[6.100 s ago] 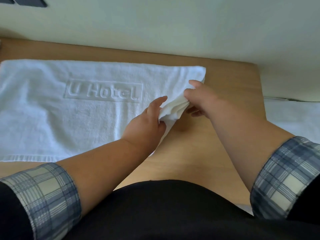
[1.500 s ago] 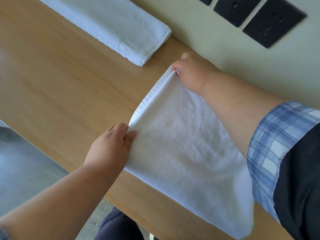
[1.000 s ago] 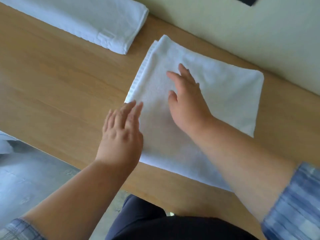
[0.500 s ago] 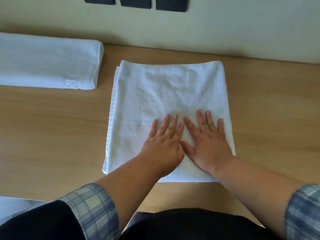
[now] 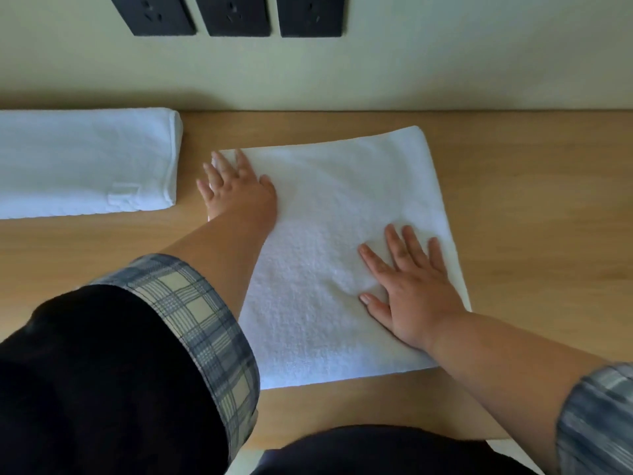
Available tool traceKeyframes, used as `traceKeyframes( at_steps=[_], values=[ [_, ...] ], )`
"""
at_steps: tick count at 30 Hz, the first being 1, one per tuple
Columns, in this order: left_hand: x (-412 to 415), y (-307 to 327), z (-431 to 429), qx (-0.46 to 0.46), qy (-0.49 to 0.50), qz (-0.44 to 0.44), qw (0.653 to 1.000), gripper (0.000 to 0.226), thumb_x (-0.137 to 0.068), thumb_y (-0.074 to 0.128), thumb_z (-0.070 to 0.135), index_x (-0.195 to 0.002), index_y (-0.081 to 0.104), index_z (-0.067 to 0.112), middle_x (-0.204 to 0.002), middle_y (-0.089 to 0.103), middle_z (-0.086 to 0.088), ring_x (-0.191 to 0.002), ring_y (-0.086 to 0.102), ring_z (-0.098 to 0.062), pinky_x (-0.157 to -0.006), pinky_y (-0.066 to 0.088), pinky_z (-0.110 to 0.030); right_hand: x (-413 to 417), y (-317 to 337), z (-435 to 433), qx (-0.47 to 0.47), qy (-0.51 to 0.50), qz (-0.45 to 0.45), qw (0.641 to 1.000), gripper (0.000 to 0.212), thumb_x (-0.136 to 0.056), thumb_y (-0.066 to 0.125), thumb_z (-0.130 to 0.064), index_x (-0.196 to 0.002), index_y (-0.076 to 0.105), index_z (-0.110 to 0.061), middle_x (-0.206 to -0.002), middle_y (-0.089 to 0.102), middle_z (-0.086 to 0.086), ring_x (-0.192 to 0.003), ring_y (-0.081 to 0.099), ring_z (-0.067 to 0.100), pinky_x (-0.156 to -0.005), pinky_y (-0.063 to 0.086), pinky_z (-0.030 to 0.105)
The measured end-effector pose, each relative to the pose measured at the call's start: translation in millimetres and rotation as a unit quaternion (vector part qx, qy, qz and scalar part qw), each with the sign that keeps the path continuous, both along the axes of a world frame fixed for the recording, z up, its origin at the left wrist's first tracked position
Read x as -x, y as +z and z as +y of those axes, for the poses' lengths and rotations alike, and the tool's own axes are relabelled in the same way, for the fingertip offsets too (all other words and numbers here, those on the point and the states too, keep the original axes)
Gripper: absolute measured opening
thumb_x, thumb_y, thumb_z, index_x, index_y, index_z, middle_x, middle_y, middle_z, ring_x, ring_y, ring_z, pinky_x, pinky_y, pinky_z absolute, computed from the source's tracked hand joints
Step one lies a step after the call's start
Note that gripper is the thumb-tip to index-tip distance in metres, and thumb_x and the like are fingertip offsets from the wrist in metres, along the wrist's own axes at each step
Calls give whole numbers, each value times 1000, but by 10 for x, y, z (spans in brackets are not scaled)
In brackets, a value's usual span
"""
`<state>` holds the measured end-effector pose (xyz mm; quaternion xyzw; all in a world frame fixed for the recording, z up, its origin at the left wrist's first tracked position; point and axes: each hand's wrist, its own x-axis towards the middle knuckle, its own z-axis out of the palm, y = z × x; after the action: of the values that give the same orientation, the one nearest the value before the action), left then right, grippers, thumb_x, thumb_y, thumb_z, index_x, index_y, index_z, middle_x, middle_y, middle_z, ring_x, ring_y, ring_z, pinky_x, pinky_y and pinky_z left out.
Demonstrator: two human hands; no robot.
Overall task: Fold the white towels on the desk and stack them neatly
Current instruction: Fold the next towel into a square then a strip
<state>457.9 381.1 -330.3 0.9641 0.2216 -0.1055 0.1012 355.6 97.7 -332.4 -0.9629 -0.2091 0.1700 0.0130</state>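
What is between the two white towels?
Just a bare strip of desk, in the head view. The folded towel and the flat towel do not touch. The left hand presses the flat towel's corner beside that strip.

There are 2 white towels [image 5: 85, 162], 2 hands [image 5: 236, 190], 2 plaid cuffs [image 5: 191, 320], 3 black wall sockets [image 5: 236, 15] and 1 wooden desk [image 5: 531, 200].

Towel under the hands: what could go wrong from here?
The towel lies slanted on the desk, so the next fold may come out crooked. The left hand presses only its far left corner and the right hand its right side; the middle could bunch.
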Motion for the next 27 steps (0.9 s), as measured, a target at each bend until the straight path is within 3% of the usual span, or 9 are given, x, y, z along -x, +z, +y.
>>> traceKeyframes(
  at_steps=[2,5,8,16,21,25,27],
  values=[
    [182,47,-268,22,-73,-56,996,64,-102,24,30,-157,-8,23,-164,-13,-11,-151,-10,-28,-122,-2,-47,8,26,5,4,2,6,1000,72,-90,11,-76,-150,-17,-49,-163,-24,4,-148,-27,26,-119,-10,56],
    [702,-6,-600,68,-260,-43,962,65,-96,21,52,-155,-5,39,-165,-14,-1,-150,-15,-19,-120,-9,-42,8,26,-1,5,1,4,1000,73,-90,14,-75,-152,-13,-48,-164,-21,4,-149,-24,28,-119,-8,57],
    [828,-110,-414,21,-197,-8,980,70,-91,11,68,-154,-8,43,-164,-16,1,-149,-19,-19,-120,-11,-44,4,-3,-9,8,5,-2,1000,72,-91,14,-75,-153,-11,-47,-165,-18,5,-150,-22,29,-119,-7,57],
    [770,-144,-292,-18,-139,-19,990,70,-91,11,65,-153,-12,41,-165,-13,0,-150,-16,-24,-120,-6,-53,-5,39,5,-13,0,20,1000,74,-90,18,-75,-153,-10,-47,-165,-20,3,-149,-25,25,-119,-5,57],
    [757,-134,-313,-28,-137,-23,990,71,-92,14,63,-155,-8,38,-165,-9,-1,-151,-12,-25,-120,-1,-55,-118,98,209,-85,-64,18,994,70,-91,17,-73,-154,10,-42,-167,-4,1,-153,-11,20,-121,-6,55],
    [776,-142,-299,-35,-142,-22,989,71,-92,16,62,-155,-7,38,-165,-10,0,-151,-11,-24,-121,1,-54,-576,53,615,-100,35,2,994,58,-99,15,-53,-156,9,-39,-167,-5,1,-152,-16,23,-119,-7,59],
    [778,-150,-295,-38,-142,-26,989,71,-92,18,61,-155,-4,38,-166,-8,0,-151,-10,-24,-121,3,-54,-913,16,695,-77,47,5,996,60,-98,17,-54,-156,7,-41,-167,-9,2,-151,-18,26,-117,-9,60]
  ],
)
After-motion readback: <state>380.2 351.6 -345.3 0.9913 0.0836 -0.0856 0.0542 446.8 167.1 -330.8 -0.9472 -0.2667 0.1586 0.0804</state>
